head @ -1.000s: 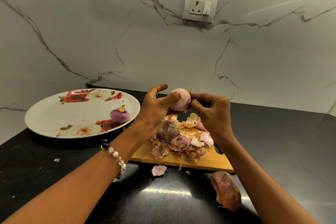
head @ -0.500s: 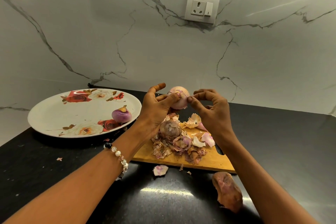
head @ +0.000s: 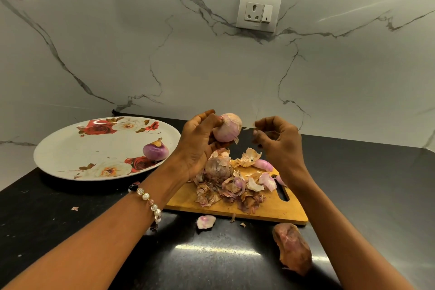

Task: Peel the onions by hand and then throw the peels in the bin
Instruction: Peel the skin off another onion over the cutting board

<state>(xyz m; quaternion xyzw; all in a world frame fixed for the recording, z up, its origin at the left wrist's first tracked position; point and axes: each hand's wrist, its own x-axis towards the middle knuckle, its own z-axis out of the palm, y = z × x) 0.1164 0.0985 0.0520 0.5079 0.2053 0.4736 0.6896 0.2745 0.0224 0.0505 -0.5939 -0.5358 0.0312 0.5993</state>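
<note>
My left hand grips a pale pink onion above the wooden cutting board. Loose skin hangs from its lower right side. My right hand is a little to the right of the onion, its fingers curled and pinching a small flake of peel. Below the hands an unpeeled brownish onion sits on the board among a heap of peels. A peeled purple onion lies on the flowered white plate at the left.
On the black counter in front of the board lie a large brown peel and a small pink-white piece. Behind rises a marble wall with a socket. No bin is in view.
My right hand has pulled away from the onion to the right, with a flake of peel between its fingertips. The left hand has kept hold of the onion.
</note>
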